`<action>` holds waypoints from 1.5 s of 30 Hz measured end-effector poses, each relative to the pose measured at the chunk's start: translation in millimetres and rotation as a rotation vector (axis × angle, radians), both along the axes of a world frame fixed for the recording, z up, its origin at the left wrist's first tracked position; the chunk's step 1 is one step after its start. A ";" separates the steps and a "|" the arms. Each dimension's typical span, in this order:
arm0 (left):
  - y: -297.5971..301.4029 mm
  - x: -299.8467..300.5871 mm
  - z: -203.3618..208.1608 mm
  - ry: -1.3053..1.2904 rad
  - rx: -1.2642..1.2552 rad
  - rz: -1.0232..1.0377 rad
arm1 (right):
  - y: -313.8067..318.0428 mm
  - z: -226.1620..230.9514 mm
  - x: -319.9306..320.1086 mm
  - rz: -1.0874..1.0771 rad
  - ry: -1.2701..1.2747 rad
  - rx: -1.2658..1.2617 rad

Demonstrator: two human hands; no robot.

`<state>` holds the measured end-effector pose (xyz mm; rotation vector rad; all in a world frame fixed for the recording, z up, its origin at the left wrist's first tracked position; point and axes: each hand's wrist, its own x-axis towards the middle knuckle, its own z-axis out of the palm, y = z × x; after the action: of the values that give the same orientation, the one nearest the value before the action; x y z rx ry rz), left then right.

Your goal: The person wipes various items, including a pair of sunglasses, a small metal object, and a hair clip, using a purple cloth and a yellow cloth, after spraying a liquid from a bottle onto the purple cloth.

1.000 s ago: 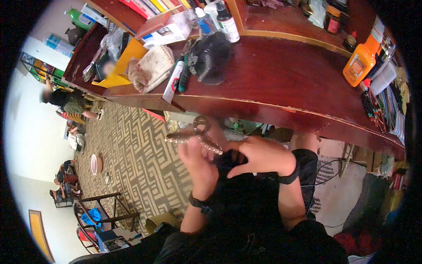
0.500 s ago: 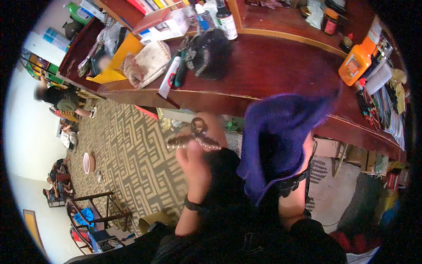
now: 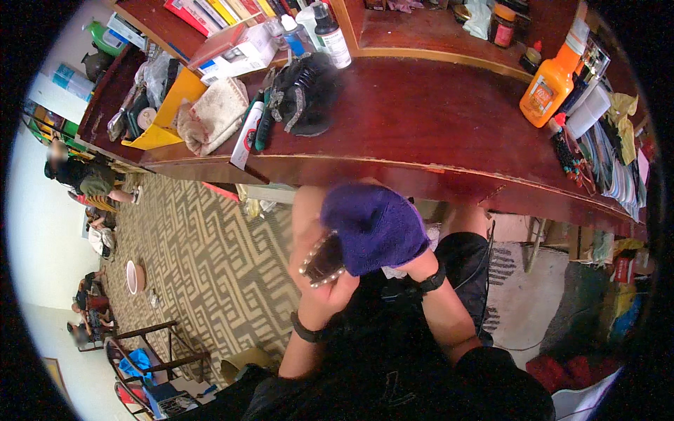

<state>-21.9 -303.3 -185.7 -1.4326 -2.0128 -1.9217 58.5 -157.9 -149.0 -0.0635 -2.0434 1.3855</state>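
Above my lap, my left hand (image 3: 335, 293) is closed around a brown hair claw clip (image 3: 324, 259) edged with pearl-like beads. A purple cloth (image 3: 375, 228) is draped over my right hand (image 3: 423, 266), which grips it; most of the right fingers are hidden beneath the fabric. The cloth touches the clip along its right side and covers part of it. Both hands are close together, just below the front edge of the dark red desk (image 3: 421, 119).
On the desk lie a black hair accessory (image 3: 309, 98), a white tube (image 3: 247, 137), a folded towel (image 3: 214, 116) and a yellow box (image 3: 165, 116). An orange bottle (image 3: 551, 88) stands at right. A chair (image 3: 151, 358) is at lower left; people sit and stand far left.
My right hand has brought the purple cloth left and down onto the clip, and the cloth is now bunched. My left hand has turned the clip and shifted slightly right and lower.
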 end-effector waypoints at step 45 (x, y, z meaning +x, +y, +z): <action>11.6 7.4 13.6 -0.677 0.474 -0.054 | -5.7 -63.4 10.4 0.030 0.511 -0.987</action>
<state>-14.4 -291.8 -172.1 -0.7906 -1.4871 -2.9255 68.9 -163.6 -212.4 -0.0881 -0.8303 2.0427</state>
